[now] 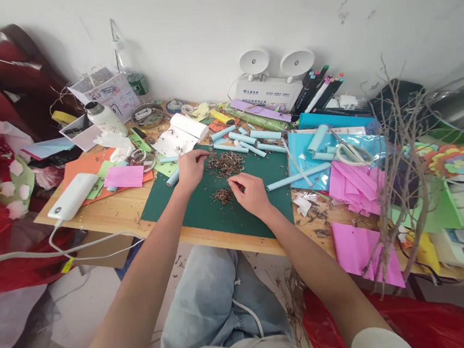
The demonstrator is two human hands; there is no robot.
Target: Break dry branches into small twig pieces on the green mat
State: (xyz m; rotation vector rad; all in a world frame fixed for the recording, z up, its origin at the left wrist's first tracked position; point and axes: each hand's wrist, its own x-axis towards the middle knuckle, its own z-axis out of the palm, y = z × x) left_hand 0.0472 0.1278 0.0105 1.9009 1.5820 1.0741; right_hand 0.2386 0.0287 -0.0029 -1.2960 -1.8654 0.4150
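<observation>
A green cutting mat (pixel 252 216) lies before me, bearing two heaps of brown twig bits. The larger heap (pixel 226 163) is toward the back, the smaller heap (pixel 222 196) nearer me. My left hand (pixel 193 169) is at the larger heap's left side, thumb and fingers pinched together; what is between them is too small to make out. Beside the smaller heap, my right hand (pixel 250 193) is also closed in a pinch, its fingertips' content not discernible. Several light blue paper tubes (pixel 266 134) lie behind the larger heap, and a longer blue tube (pixel 298 176) rests at the mat's right edge.
Bare branches (pixel 412 195) stand at the right by pink paper (pixel 365 251). Scissors (pixel 353 154) lie on a blue packet. A white power bank (pixel 73 196) with a cable sits at the left edge. An emergency light (pixel 267 91) and an open bottle (pixel 105 118) stand behind.
</observation>
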